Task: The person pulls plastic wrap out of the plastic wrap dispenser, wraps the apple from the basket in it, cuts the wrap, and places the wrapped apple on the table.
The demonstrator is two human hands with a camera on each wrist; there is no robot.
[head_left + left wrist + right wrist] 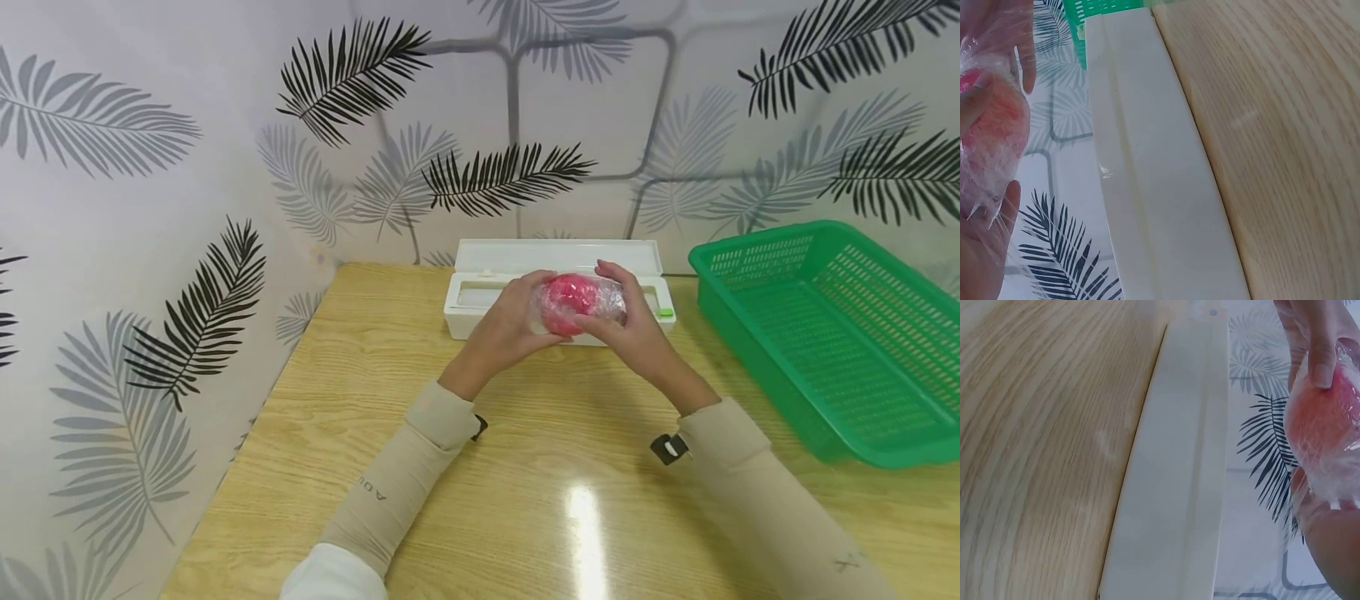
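Note:
Both hands hold a round pink-red thing [572, 302] wrapped in clear cling film [991, 181], raised over a white cling film box [468, 323]. My left hand [504, 323] grips its left side, and my right hand [636, 327] grips the right side with the thumb laid across the front. Crinkled film gathers toward the right hand. In the right wrist view the wrapped thing [1325, 425] shows pink-orange through the film. The box's lid [558, 252] is raised at the back, and a small green piece [664, 312] sits at its right end.
A green plastic basket [806, 375] with perforated sides stands on the right of the wood-grain table [360, 400]. Behind the box hangs a pale curtain-like backdrop [465, 100] with leaf prints, continuing down the left side.

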